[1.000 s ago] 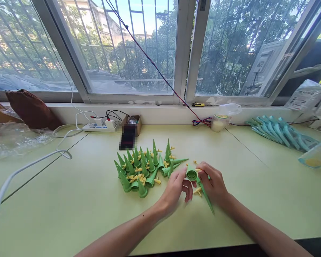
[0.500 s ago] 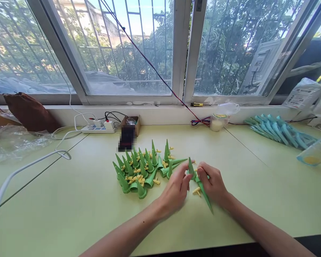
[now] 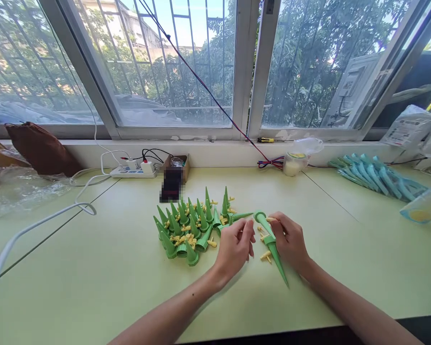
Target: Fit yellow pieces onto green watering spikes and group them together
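My right hand [image 3: 292,242] is closed, its fingertips pinching a green plastic cone spike [image 3: 261,218] by a small yellow peg-like fitting [image 3: 270,219] at its wide end. That spike's wide end is turned up and its narrow end points down. Just below, a second green spike [image 3: 278,263] slants along the table beside the right fingers; whether they touch it I cannot tell. My left hand [image 3: 235,247] hovers to the left with loosely bent fingers and nothing visible in them. Between the hands, loose yellow fittings [image 3: 266,256] lie on the table.
Left of my hands, many green spikes [image 3: 192,256] stand or lie in a cluster with yellow fittings [image 3: 188,239] among them. Behind are a small cardboard box [image 3: 185,165], a power strip [image 3: 132,173], a jar [image 3: 292,164] and stacked blue-green packets [image 3: 377,177]. A white curved rod [image 3: 32,230] crosses the left.
The upright spike that was between both hands has tipped over, wide end up, and is now with my right hand alone. My left hand has let go and drawn slightly back.
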The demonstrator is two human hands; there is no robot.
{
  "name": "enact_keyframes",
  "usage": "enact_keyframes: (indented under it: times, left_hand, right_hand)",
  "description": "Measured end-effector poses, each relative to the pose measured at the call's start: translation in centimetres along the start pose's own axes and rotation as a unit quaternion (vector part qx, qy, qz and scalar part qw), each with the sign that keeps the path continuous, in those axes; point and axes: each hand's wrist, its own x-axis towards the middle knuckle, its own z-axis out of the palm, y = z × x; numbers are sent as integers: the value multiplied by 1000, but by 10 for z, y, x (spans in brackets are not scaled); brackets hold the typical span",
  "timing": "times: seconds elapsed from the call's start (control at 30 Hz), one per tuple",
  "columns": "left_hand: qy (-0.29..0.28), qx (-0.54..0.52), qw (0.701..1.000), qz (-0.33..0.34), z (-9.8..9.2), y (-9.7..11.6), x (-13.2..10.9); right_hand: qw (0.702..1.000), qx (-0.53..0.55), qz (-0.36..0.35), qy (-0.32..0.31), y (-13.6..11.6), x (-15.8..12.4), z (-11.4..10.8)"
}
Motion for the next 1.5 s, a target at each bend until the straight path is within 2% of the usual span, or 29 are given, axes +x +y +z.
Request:
enact_keyframes:
  times: [0.13,0.3,0.4,0.5,0.67,0.8,0.87,0.97,1.1,1.3,1.37,1.5]
  left_hand:
    - [-92,-107,989,-53,0,1,3]
    - [-126,-149,978,-78,-2,-1,4]
    - [-140,-148,977,-68,-3,-1,4]
    - [-133,-116,984,-37,-3,2,4]
    - [-81,-12,996,22,-3,0,1]
    - [-37,98,988,109,-6,-5,-2]
    - [-29,117,985,121,-6,-5,-2]
    - [-37,81,993,81,-5,-4,-2]
    - [-90,-21,996,-1,-5,0,2]
    - [-144,-177,964,-134,-9,2,7]
    - [-146,-176,965,-133,-9,2,8]
    - [-118,-87,988,-52,-6,2,6]
  right_hand:
    - [999,11,-34,-27,-5,1,1]
    - [998,19,-45,-34,-7,2,3]
    - [999,16,-46,-23,-6,1,4]
    - [999,16,-36,-26,-5,-1,5]
    - [998,33,9,-50,-3,-5,8]
    - [996,51,20,-65,-5,-6,10]
    - [996,55,24,-69,-5,-6,11]
    - [994,63,35,-77,-4,-8,11]
    - [994,55,27,-87,-4,-7,9]
    - [996,26,-13,-85,-5,-4,7]
    - [997,21,-14,-80,-5,-5,7]
    - [997,22,1,-80,-3,-6,8]
